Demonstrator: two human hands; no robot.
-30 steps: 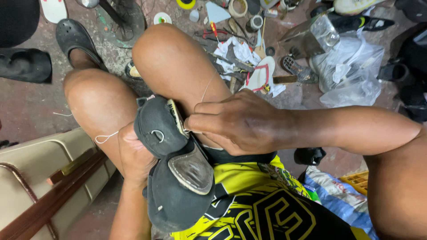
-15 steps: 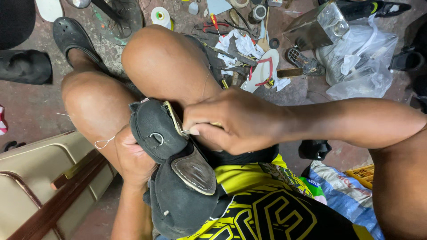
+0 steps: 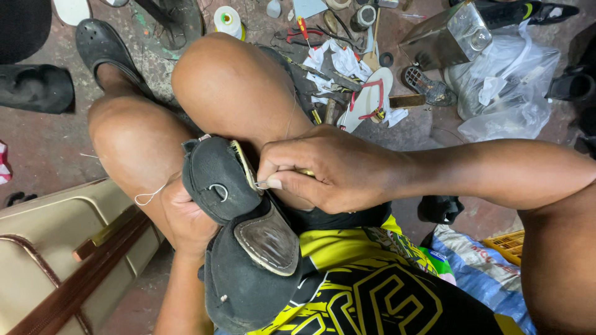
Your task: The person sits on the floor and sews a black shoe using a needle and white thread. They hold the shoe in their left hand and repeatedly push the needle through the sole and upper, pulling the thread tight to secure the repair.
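A dark shoe (image 3: 233,223) lies sole-up between my knees, with a worn brown heel patch (image 3: 268,239) facing me. My left hand (image 3: 186,217) grips the shoe from underneath on its left side, mostly hidden by it. My right hand (image 3: 329,170) is pinched on a thin metal awl or needle (image 3: 264,183), with a yellow handle end showing, pressed at the edge of the sole. A pale thread (image 3: 149,197) loops out near my left knee.
The floor beyond my knees holds a white sandal with red straps (image 3: 369,99), pliers (image 3: 304,31), a spool of tape (image 3: 228,20), a metal can (image 3: 447,37), plastic bags (image 3: 509,87) and black shoes (image 3: 102,46). A beige case (image 3: 56,248) sits at the left.
My right hand has stayed pinched at the sole's edge, shifting slightly. The view has tilted so the floor clutter sits higher in the frame.
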